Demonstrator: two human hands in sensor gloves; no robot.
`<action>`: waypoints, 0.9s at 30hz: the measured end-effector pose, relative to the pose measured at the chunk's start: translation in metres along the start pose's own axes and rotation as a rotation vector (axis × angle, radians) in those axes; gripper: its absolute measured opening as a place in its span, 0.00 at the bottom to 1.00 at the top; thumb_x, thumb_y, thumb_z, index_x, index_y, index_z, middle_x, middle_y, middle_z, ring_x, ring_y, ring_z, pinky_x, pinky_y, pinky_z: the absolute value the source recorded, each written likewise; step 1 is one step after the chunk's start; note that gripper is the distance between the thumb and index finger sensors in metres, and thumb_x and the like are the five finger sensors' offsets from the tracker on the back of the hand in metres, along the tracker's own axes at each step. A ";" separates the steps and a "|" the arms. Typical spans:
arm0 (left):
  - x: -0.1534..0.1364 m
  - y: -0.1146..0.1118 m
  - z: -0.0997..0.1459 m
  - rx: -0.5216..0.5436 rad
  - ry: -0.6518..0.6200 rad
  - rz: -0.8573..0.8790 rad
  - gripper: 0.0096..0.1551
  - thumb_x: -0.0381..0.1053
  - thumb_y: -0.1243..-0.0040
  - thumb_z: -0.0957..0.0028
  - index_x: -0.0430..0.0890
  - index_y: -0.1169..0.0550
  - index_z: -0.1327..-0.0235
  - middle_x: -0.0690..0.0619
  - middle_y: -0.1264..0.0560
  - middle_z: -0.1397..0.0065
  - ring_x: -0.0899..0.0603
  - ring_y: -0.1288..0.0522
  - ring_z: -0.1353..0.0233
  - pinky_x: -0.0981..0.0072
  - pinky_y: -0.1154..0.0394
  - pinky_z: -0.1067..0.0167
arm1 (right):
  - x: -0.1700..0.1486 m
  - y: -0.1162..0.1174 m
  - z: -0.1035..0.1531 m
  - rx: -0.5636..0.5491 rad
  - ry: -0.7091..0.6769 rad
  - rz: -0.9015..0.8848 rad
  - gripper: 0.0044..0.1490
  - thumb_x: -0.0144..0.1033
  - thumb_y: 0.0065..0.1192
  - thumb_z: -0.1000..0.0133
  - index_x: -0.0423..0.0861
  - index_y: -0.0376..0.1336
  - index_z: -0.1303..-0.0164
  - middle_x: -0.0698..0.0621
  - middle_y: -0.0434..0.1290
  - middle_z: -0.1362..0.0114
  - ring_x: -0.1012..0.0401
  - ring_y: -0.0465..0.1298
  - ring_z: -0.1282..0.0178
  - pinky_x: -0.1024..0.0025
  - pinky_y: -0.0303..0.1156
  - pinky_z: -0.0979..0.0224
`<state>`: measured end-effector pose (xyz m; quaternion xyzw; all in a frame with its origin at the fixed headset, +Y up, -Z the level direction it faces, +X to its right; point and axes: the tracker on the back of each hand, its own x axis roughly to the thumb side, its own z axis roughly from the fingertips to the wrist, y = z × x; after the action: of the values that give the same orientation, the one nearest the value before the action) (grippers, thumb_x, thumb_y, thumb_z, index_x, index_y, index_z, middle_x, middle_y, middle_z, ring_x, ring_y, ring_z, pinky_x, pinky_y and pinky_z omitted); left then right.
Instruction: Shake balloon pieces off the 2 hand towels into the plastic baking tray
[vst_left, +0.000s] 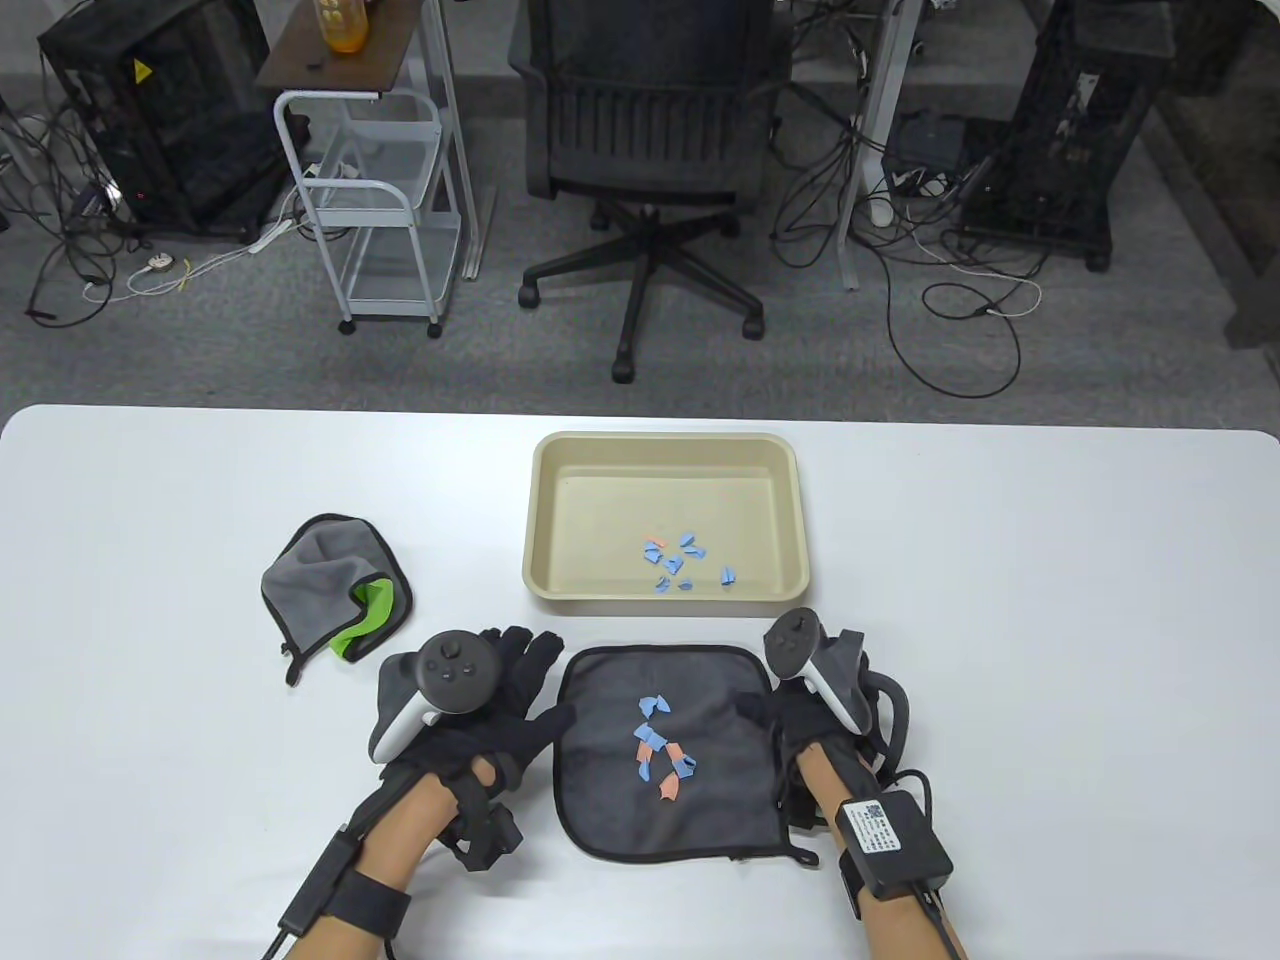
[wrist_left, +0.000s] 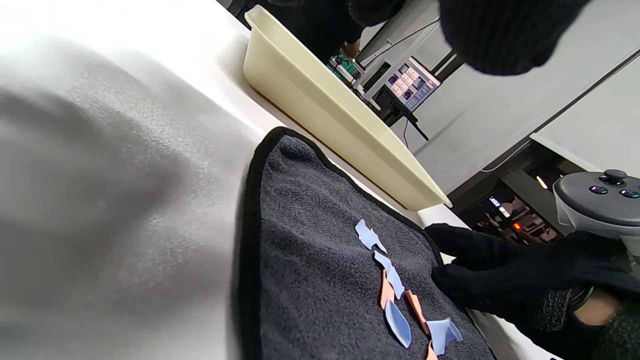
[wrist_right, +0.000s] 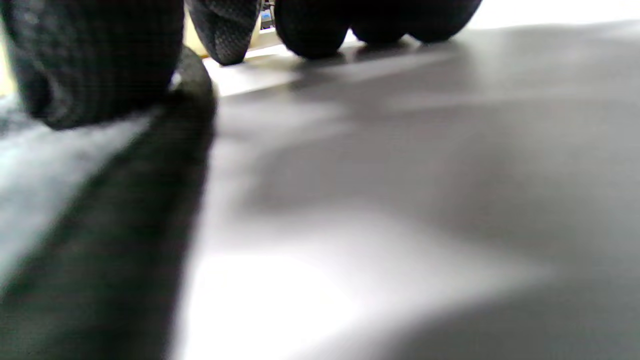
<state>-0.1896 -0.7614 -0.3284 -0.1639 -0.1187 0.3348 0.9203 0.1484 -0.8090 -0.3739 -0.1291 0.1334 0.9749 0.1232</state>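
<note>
A dark grey hand towel (vst_left: 610, 790) lies flat near the table's front edge, with several blue and orange balloon pieces (vst_left: 660, 750) on its middle. My left hand (vst_left: 530, 680) rests open at its left edge, thumb touching the hem. My right hand (vst_left: 790, 700) is at the right edge, its thumb (wrist_right: 90, 60) on the cloth and its fingertips (wrist_right: 310, 25) on the table. The cream plastic tray (vst_left: 560, 520) stands just beyond the towel and holds several pieces (vst_left: 680, 560). A second towel (vst_left: 320, 570), grey with a green inside, lies crumpled to the left.
In the left wrist view the tray wall (wrist_left: 320, 105) runs along the far hem of the towel (wrist_left: 310, 280). Beyond the white table (vst_left: 1000, 600) stand an office chair (vst_left: 650, 150), a small cart (vst_left: 380, 200) and cables on the floor.
</note>
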 end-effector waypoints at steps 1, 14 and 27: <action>0.000 0.000 0.000 0.000 0.000 -0.003 0.49 0.68 0.47 0.59 0.62 0.53 0.26 0.47 0.61 0.18 0.31 0.69 0.18 0.26 0.58 0.28 | 0.000 0.000 0.000 -0.005 0.000 0.002 0.50 0.60 0.70 0.64 0.67 0.55 0.30 0.51 0.59 0.31 0.47 0.54 0.25 0.53 0.58 0.28; -0.002 0.002 0.000 0.031 0.046 -0.033 0.49 0.68 0.47 0.59 0.62 0.52 0.26 0.47 0.60 0.18 0.31 0.67 0.18 0.26 0.57 0.28 | 0.015 -0.001 0.011 -0.058 0.007 0.035 0.24 0.54 0.72 0.60 0.60 0.70 0.56 0.49 0.63 0.32 0.46 0.59 0.29 0.54 0.63 0.33; -0.005 -0.012 -0.016 0.097 0.207 -0.151 0.48 0.65 0.42 0.59 0.57 0.46 0.26 0.45 0.52 0.20 0.31 0.47 0.24 0.38 0.44 0.30 | 0.042 -0.022 0.040 -0.121 -0.204 0.097 0.24 0.47 0.69 0.54 0.60 0.66 0.47 0.55 0.80 0.41 0.65 0.86 0.58 0.77 0.84 0.62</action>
<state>-0.1813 -0.7770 -0.3389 -0.1437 -0.0187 0.2512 0.9570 0.1067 -0.7683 -0.3533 -0.0301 0.0670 0.9940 0.0810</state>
